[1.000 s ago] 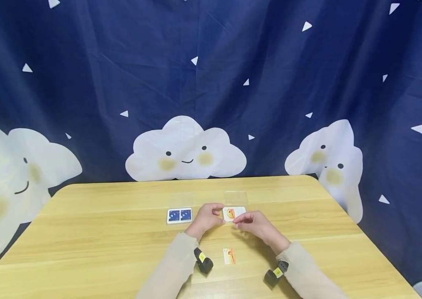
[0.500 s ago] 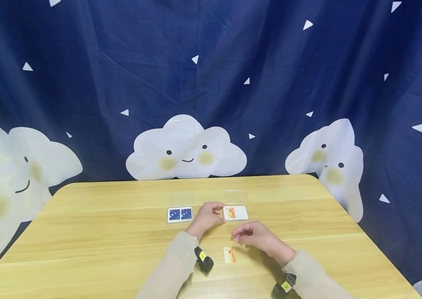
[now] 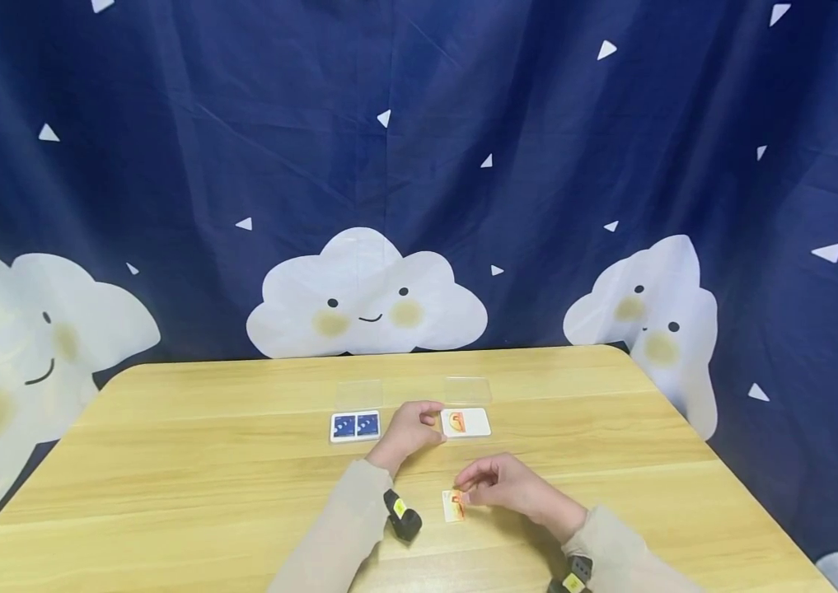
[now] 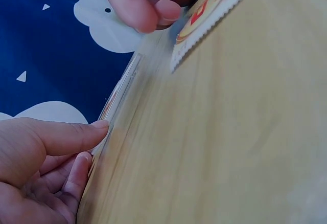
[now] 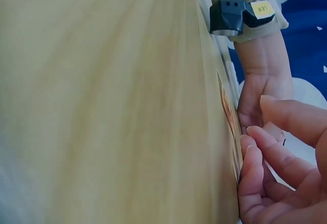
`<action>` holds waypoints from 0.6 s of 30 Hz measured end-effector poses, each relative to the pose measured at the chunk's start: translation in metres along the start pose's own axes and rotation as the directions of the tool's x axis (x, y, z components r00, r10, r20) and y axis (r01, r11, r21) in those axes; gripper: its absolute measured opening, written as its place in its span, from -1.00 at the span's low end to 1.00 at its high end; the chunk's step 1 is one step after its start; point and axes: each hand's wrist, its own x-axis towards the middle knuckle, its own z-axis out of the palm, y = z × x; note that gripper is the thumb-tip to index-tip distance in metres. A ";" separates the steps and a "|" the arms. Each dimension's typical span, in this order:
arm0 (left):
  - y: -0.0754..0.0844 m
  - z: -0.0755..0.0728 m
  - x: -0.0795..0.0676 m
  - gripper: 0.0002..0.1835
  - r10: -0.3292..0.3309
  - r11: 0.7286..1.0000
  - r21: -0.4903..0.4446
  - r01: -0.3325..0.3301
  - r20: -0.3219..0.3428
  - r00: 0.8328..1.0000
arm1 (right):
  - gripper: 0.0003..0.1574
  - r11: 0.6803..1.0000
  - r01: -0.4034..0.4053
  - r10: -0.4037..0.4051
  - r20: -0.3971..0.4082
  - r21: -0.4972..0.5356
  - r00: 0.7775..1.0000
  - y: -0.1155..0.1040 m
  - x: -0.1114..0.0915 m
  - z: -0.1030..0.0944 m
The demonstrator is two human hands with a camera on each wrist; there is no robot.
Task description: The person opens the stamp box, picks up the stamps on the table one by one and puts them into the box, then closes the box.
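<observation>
A small orange-and-white stamp [image 3: 451, 506] lies on the table in the head view. Its toothed edge shows in the left wrist view. My right hand [image 3: 513, 487] is at the stamp's right side, fingertips over or touching it. In the right wrist view the thumb [image 5: 278, 112] stands apart from the other fingers, and no clear pinch on the stamp is visible. Farther back, my left hand [image 3: 409, 427] holds the left end of a flat case [image 3: 476, 422] between thumb and fingers. A second orange stamp [image 3: 457, 422] sits in that case's left half; its right half is white.
A matching case [image 3: 333, 436] with two dark blue stamps lies left of my left hand. Both cases have clear lids laid back, the left lid [image 3: 359, 395] and right lid [image 3: 467, 389]. The wooden table [image 3: 189, 478] ends before a blue cloud-patterned curtain [image 3: 315, 148].
My right hand has come away from the right case, back toward me, down to the loose stamp. The left hand stays at the case's left end.
</observation>
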 end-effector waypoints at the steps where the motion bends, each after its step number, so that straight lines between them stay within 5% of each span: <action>1: 0.000 0.000 0.000 -0.41 0.000 1.000 0.004 0.000 0.001 1.000 | -0.67 1.000 0.001 -0.001 -0.005 -0.002 1.000 0.000 0.000 0.000; 18: 0.001 -0.001 -0.001 -0.40 -0.014 1.000 -0.020 0.014 0.003 1.000 | -0.65 0.991 0.052 -0.058 -0.051 -0.125 0.997 0.007 0.001 0.008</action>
